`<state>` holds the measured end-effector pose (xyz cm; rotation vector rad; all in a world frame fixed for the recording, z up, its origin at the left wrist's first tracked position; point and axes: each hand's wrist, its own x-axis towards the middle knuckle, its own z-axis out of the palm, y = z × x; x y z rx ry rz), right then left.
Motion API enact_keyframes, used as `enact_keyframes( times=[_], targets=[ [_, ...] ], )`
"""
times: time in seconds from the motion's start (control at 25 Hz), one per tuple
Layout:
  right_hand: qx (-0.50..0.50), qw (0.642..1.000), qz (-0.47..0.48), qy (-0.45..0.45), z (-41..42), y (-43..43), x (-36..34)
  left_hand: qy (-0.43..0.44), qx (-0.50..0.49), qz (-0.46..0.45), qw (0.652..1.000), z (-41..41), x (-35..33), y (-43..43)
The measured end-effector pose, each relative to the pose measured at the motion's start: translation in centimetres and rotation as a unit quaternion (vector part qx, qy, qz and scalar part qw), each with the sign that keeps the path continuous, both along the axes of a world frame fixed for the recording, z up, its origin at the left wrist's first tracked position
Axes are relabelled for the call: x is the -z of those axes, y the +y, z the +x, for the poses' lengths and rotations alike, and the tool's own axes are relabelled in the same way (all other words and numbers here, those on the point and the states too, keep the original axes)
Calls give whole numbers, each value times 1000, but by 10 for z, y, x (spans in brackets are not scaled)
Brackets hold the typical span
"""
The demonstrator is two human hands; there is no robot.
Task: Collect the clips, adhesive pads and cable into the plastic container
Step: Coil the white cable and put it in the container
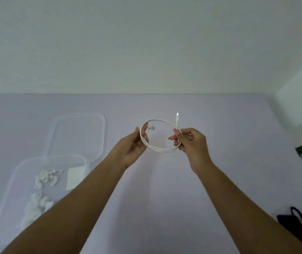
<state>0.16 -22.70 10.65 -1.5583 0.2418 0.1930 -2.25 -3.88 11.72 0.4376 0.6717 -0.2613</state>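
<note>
**White cable held in a loop above the lilac surface, container open at lower left**

At the lower left of the frame sits a clear, rounded-rectangular plastic container (pixel 9 180), its walls thin and nearly see-through. Inside it lies a loose heap of small white plastic clips (pixel 45 178) toward the upper part, a second cluster of the same white pieces nearer the bottom edge, partly hidden behind the left forearm, and a flat white square adhesive pad sheet (pixel 75 177) at the container's right side. Just above the container, touching or overlapping its upper right corner, lies its clear flat plastic lid (pixel 78 134), also rounded at the corners.

Both rest on a smooth, matte pale-lilac tabletop (pixel 164 198) that meets a plain off-white wall across the upper half of the frame.

At the centre, a thin, glossy white round cable (pixel 157 148) is coiled into a circular loop of a few turns, held in the air between the two hands. The left hand (pixel 133 145) cups the loop's left side with fingers curled around the strands. The right hand (pixel 190 142) pinches the bundled strands on the loop's right side between thumb and fingers; one connector end sticks up above it, the other hangs inside the loop near the left fingers.

Dark objects lie at the lower right edge, too cropped to identify.
</note>
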Motion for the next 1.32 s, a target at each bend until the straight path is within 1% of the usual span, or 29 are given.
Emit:
enact_keyframes(
  times=[0.08,0.24,0.32,0.4,0.44,0.52,0.6,0.68,0.72,0.84,0.96,1.08,1.12,1.16,1.2,1.28,1.32],
  targets=[
    [1,1000,15,-9,-13,26,-12,7,5,12,1000,-13,-22,21],
    [0,999,27,-43,-32,58,-36,-5,3,-11,1000,-38,-54,54],
    [-7,998,17,-60,-35,65,-45,-37,6,-10,999,-45,-65,65],
    [-7,998,2,-70,-36,68,-52,-96,-3,-1,995,-50,-71,72],
    [-7,997,-5,-73,-37,69,-56,-131,5,24,991,-53,-73,75],
    [-13,997,-23,-76,-36,72,-60,-191,71,115,972,-59,-78,81],
    [-25,996,-29,-75,-37,75,-63,-223,155,234,934,-65,-84,89],
    [-28,997,-13,-68,-39,77,-65,-233,214,350,882,-68,-90,96],
    [-28,998,-2,-63,-39,77,-67,-233,228,404,855,-67,-92,98],
    [-41,997,35,-53,-41,78,-72,-242,221,523,787,-65,-99,98],
    [-47,996,51,-59,-39,77,-77,-249,192,605,732,-61,-97,94],
    [-61,994,52,-75,-40,77,-82,-243,148,695,661,-59,-89,88],
    [-71,993,49,-81,-40,78,-84,-230,124,714,650,-58,-88,87],
    [-81,992,44,-87,-41,78,-86,-214,97,711,663,-57,-88,86],
    [-90,991,36,-95,-41,79,-87,-194,69,679,705,-56,-88,86],
    [-101,988,22,-113,-41,80,-89,-141,42,542,827,-51,-91,87],
    [-103,987,15,-122,-41,80,-90,-119,64,468,874,-50,-92,88]
  ],
)
